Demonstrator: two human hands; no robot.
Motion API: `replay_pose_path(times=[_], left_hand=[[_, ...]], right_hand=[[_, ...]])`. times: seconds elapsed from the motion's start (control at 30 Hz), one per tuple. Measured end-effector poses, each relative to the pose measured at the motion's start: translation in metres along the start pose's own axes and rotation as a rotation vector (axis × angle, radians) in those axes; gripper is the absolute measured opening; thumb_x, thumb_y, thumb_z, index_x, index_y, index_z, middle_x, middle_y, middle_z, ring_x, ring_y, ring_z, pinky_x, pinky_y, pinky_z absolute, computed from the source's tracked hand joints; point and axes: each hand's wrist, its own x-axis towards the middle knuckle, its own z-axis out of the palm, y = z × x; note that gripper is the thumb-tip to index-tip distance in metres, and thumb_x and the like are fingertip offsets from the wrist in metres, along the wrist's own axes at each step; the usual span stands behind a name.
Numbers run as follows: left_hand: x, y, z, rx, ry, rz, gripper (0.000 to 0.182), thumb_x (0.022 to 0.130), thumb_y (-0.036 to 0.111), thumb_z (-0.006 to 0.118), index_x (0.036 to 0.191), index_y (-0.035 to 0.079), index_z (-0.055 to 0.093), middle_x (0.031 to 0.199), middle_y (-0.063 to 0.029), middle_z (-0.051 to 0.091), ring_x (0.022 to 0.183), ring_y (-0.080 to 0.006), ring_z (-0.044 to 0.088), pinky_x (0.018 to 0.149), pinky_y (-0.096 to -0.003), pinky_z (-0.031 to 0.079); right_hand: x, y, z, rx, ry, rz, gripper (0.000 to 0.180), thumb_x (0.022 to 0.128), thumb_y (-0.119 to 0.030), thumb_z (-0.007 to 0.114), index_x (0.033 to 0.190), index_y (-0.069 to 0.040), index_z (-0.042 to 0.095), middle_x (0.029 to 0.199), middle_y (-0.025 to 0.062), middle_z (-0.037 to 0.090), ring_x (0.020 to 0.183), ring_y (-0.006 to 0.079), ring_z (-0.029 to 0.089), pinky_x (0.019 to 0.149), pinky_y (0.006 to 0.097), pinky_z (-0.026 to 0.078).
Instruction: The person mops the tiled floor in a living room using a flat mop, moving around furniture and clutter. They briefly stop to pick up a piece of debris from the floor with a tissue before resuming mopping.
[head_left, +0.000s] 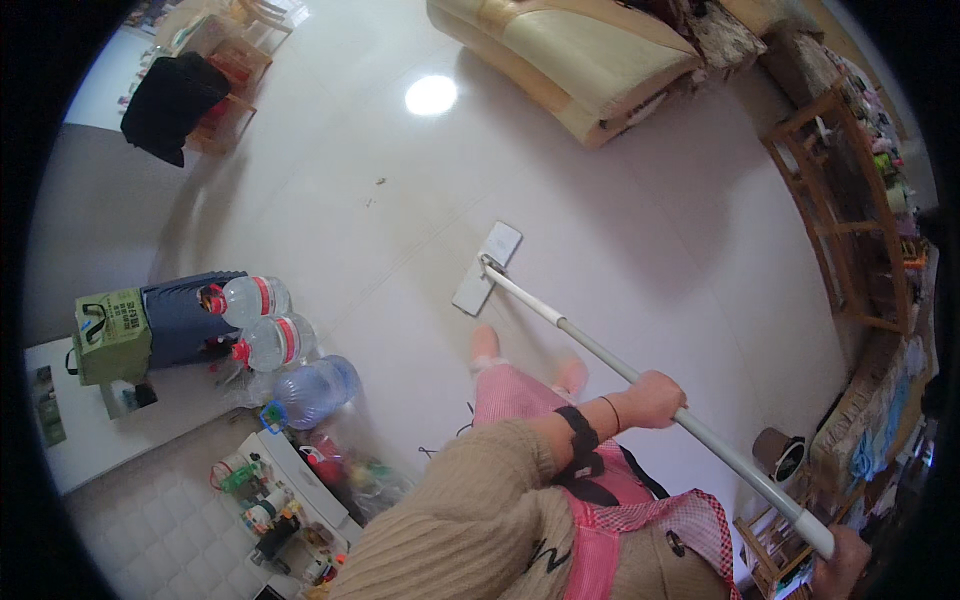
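Observation:
A flat mop with a grey and white pole (600, 352) slants from the lower right up towards the middle of the view. Its rectangular white mop head (487, 268) lies on the pale tiled floor (337, 225), just beyond my feet (485, 343). My left hand (658, 400) is wrapped around the pole partway along, with the arm reaching across my body. At the pole's upper end, my right hand (841, 561) grips the white end piece near the picture's rim; part of this hand is hidden. I wear a pink checked apron (517, 394) over a tan ribbed sweater.
Large water bottles (277, 341) stand left beside a green box (112, 330). A cream couch (555, 60) sits ahead. Wooden shelving (847, 217) and a small bin (780, 454) stand right. A dark cloth (172, 105) covers a chair. Small debris (380, 181) dots the floor.

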Motion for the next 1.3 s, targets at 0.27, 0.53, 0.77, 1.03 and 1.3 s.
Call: replay_pose_path(times=[0.27, 0.53, 0.77, 1.03, 1.3], left_hand=[[-0.114, -0.167, -0.114, 0.204, 0.062, -0.149, 0.006, 0.063, 0.018, 0.059, 0.066, 0.015, 0.063, 0.066, -0.0099, 0.061, 0.067, -0.0324, 0.061, 0.06, -0.0444, 0.048], [-0.211, -0.304, -0.307, 0.395, -0.017, -0.364, 0.006, 0.063, 0.017, 0.058, 0.067, 0.015, 0.063, 0.069, -0.0101, 0.062, 0.07, -0.0332, 0.06, 0.062, -0.0437, 0.048], [-0.151, -0.257, -0.347, 0.424, -0.168, -0.104, 0.01, 0.062, 0.015, 0.059, 0.067, 0.007, 0.064, 0.069, -0.0138, 0.062, 0.068, -0.0337, 0.062, 0.06, -0.0439, 0.049], [-0.043, -0.162, -0.33, 0.259, -0.119, 0.186, 0.01, 0.063, 0.016, 0.061, 0.068, 0.008, 0.065, 0.068, -0.0137, 0.062, 0.068, -0.0344, 0.061, 0.059, -0.0442, 0.048], [0.021, -0.197, -0.377, 0.139, 0.035, 0.144, 0.011, 0.063, 0.017, 0.064, 0.071, 0.01, 0.066, 0.068, -0.0138, 0.062, 0.07, -0.0352, 0.061, 0.061, -0.0452, 0.049]], right_hand=[[0.098, -0.169, 0.026, 0.173, 0.003, -0.05, 0.023, 0.069, -0.012, 0.065, 0.092, -0.006, 0.061, 0.078, 0.0156, 0.061, 0.071, 0.0332, 0.059, 0.065, 0.0396, 0.047], [0.22, -0.372, -0.049, 0.304, 0.058, -0.191, 0.024, 0.068, -0.016, 0.067, 0.089, -0.01, 0.058, 0.07, 0.0113, 0.059, 0.063, 0.0313, 0.06, 0.055, 0.0407, 0.046], [0.196, -0.354, -0.129, 0.424, 0.269, -0.021, 0.024, 0.058, -0.008, 0.072, 0.076, -0.005, 0.056, 0.064, 0.015, 0.053, 0.065, 0.0322, 0.058, 0.058, 0.0414, 0.043], [0.126, -0.297, -0.19, 0.043, 0.134, 0.478, 0.02, 0.067, -0.019, 0.067, 0.083, -0.009, 0.06, 0.07, 0.0166, 0.059, 0.063, 0.0361, 0.057, 0.056, 0.044, 0.045], [0.223, -0.293, -0.279, -0.128, 0.271, 0.237, 0.015, 0.067, -0.019, 0.067, 0.081, -0.015, 0.062, 0.075, 0.0099, 0.061, 0.069, 0.0326, 0.059, 0.059, 0.0413, 0.048]])
